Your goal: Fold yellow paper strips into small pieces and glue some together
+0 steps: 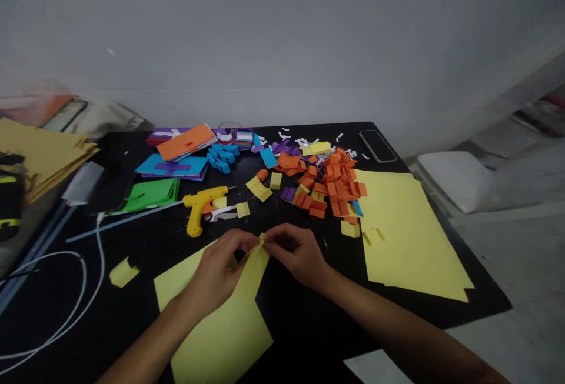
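Both hands meet over the near middle of a black table (304,325). My left hand (219,272) and my right hand (295,253) each pinch the top end of a narrow yellow paper strip (253,269). The strip stands up from a larger yellow sheet (220,337) lying flat under my left forearm. Fingers of both hands are closed on the strip's tip.
A yellow glue gun (200,204) with scissors (220,214) lies just beyond my hands. Orange folded pieces (333,187) pile at centre, a stack of yellow sheets (406,237) lies right, coloured paper stacks (176,160) sit back left, a phone (377,146) far right, white cable (66,313) left.
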{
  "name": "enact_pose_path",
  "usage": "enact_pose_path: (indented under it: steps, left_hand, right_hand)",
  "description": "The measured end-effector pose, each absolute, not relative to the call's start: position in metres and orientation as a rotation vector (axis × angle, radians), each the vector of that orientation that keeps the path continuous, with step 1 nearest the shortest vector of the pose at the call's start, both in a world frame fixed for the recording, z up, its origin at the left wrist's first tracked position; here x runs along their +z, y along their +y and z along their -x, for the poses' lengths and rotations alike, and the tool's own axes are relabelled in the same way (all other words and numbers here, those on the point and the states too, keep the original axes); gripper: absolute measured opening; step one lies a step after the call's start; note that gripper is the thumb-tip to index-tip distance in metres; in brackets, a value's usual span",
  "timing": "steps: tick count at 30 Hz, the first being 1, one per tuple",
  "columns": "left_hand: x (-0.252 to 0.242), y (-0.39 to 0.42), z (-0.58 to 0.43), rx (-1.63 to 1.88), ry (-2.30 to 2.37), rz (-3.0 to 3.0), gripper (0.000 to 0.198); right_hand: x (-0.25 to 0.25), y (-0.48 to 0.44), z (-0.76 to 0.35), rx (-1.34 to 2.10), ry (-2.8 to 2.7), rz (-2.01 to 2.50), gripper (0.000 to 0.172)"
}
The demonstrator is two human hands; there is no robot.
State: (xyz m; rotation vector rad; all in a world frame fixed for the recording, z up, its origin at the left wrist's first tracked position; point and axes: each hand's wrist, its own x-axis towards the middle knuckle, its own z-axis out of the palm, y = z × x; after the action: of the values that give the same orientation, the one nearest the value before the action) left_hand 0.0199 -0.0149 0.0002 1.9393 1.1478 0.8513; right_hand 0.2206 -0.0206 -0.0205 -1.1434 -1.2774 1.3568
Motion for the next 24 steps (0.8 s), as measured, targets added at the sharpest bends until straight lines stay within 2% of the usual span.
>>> enact_pose_path:
  steps: [11, 19, 24]
  left_hand:
    - [-0.0026, -0.0165, -0.0201, 0.844, 1.202, -1.807, 0.007]
    - [0.0010, -0.0126, -0.0252, 0.812, 1.151, -1.299, 0.024]
    - [-0.0012, -0.0087, -0.0258, 0.804, 1.209, -1.366, 0.027]
  right_hand:
    - [-0.0206, -0.0199, -0.2218, 1.255, -1.357, 1.167, 0.005]
    - [-0.0240, -0.0201, -0.2222, 1.267, -1.376, 1.158, 0.011]
    - [-0.0223, -0.0221, -0.2214, 1.276, -1.388, 1.145, 0.012]
